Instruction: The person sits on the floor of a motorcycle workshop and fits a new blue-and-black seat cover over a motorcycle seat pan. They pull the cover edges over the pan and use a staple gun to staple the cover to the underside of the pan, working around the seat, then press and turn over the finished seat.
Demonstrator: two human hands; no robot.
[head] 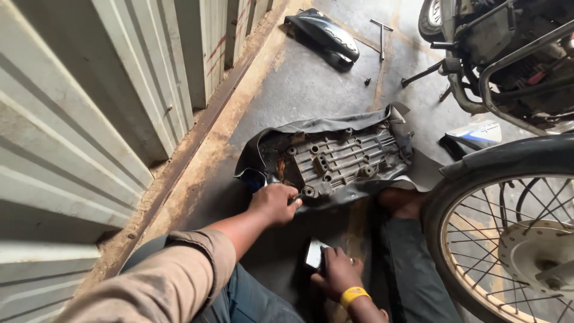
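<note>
Your left hand (275,202) grips the near edge of the upturned motorcycle seat (335,160) on the floor; your right hand (336,272) clutches a small pale tool (314,253). Cover-edge work looks underway; next, likely bring the tool to the edge.

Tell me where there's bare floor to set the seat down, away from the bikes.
Bare concrete lies between the upturned seat, the corrugated wall and the black panel. It is crowded on the right: spoked wheel, motorcycle, white panel. The left hand grips the seat's edge.
</note>
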